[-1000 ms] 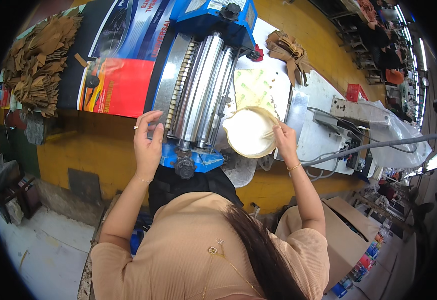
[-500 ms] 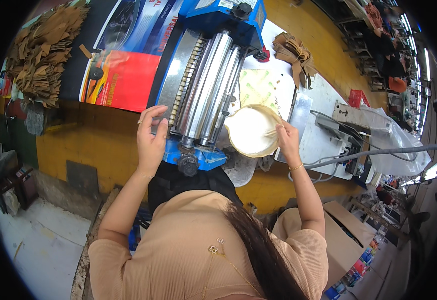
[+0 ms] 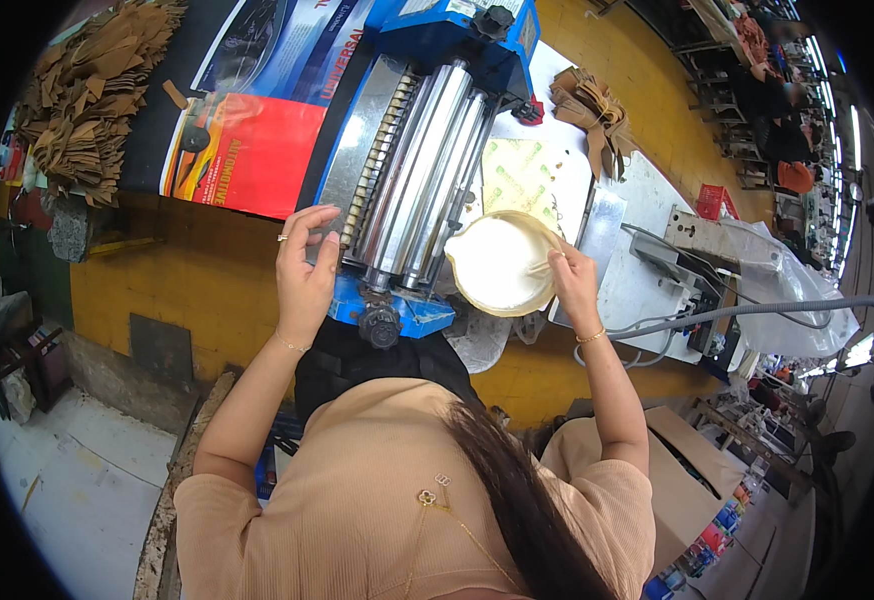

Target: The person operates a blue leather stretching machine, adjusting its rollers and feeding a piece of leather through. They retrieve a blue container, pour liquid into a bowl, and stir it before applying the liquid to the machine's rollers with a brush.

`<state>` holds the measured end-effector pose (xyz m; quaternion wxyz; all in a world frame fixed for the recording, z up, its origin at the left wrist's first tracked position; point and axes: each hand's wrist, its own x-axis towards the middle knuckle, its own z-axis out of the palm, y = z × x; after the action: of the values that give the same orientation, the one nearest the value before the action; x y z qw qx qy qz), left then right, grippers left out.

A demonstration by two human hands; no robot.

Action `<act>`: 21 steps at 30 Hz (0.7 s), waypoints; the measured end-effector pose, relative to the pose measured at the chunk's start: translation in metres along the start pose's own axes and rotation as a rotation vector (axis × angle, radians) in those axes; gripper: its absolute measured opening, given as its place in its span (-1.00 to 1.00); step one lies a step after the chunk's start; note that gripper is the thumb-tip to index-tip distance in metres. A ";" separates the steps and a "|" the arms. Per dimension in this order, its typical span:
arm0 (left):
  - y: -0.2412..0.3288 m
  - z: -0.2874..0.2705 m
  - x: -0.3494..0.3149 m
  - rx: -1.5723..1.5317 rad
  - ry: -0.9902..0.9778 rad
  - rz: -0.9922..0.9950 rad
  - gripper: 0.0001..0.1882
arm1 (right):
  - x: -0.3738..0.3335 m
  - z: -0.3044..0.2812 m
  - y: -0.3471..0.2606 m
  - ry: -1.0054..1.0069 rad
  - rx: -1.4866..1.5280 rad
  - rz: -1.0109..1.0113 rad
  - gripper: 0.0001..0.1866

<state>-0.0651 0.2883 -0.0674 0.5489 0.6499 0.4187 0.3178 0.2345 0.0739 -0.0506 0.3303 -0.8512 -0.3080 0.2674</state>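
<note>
In my right hand (image 3: 572, 285) is a cream-coloured jug (image 3: 465, 282) with a pouring lip on its left, gripped at its right side. White liquid (image 3: 497, 262) fills much of it. The jug is just right of a blue roller machine (image 3: 419, 318), near the lower ends of its shiny metal rollers (image 3: 419, 170). My left hand (image 3: 307, 265) rests at the machine's near left edge, its thumb apart from its bent fingers and nothing in it. A black knob (image 3: 380, 326) sits on the machine's near end, between my hands.
Stacks of brown cut pieces (image 3: 97, 110) lie at far left, with a smaller bundle (image 3: 592, 115) beyond the jug. A printed red and blue sheet (image 3: 257, 150) lies left of the machine. A grey hose (image 3: 727, 309) crosses on the right, by a plastic bag (image 3: 792, 300).
The jug has shifted very slightly left, and its lip sits a bit nearer the rollers. My left hand has stayed nearly still at the machine's edge.
</note>
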 end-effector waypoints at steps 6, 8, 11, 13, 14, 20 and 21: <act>-0.001 0.000 0.000 -0.010 -0.002 0.007 -0.77 | 0.001 0.001 0.001 -0.007 -0.042 -0.024 -0.58; -0.001 0.000 0.000 -0.009 -0.003 0.010 -0.76 | 0.000 0.002 0.000 -0.006 -0.042 -0.024 -0.58; 0.000 0.000 0.000 -0.008 -0.004 0.012 -0.76 | 0.001 0.003 -0.001 -0.002 -0.039 -0.026 -0.57; 0.000 0.000 0.000 -0.016 -0.002 0.008 -0.76 | 0.001 0.003 -0.002 -0.007 -0.048 -0.027 -0.57; 0.000 0.000 0.000 -0.010 0.000 0.011 -0.76 | 0.001 0.004 -0.002 -0.007 -0.062 -0.026 -0.57; 0.002 0.000 0.000 -0.007 0.007 0.016 -0.76 | 0.002 0.005 -0.002 -0.010 -0.088 -0.018 -0.57; 0.002 0.000 0.000 -0.006 0.008 0.015 -0.76 | 0.002 0.006 -0.003 -0.009 -0.084 -0.016 -0.57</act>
<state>-0.0647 0.2879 -0.0654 0.5468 0.6501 0.4151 0.3256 0.2311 0.0792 -0.0528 0.2949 -0.8606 -0.3275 0.2552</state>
